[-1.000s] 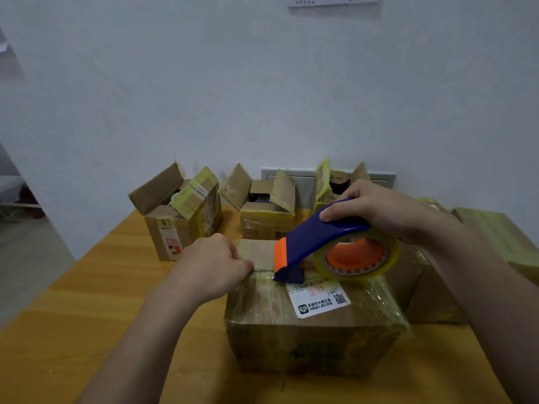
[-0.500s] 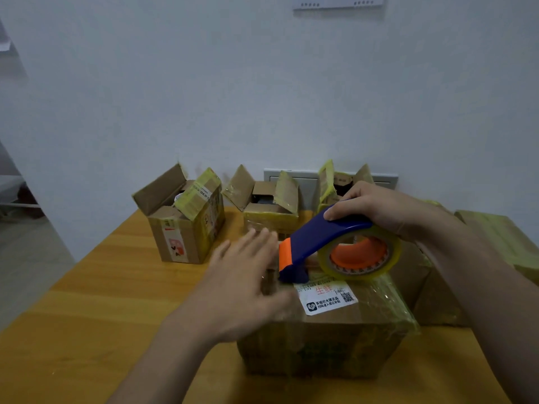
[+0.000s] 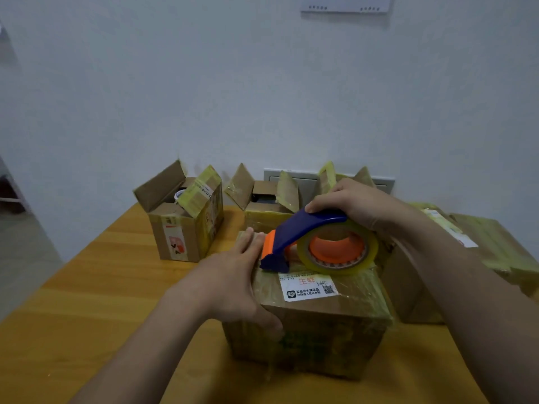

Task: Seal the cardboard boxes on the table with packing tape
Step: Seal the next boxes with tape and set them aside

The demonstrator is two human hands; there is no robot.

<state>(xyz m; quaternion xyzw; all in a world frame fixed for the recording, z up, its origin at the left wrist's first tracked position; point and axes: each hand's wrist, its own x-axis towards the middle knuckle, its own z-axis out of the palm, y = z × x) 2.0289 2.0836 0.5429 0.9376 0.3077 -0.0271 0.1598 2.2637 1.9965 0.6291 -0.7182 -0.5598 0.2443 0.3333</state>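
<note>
The left hand [image 3: 230, 281] presses flat on the box [image 3: 315, 339]; the right hand [image 3: 355, 205] grips the tape holder [image 3: 309, 231]. Beyond both hands, three open boxes [image 3: 180, 228] need tape.

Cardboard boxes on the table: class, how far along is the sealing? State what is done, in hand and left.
Done: the tape-wrapped boxes at right look sealed. In hand: the left hand steadies the near box while the right hand holds the tape dispenser at its top. Left: three boxes at the back stand with flaps open.
</note>
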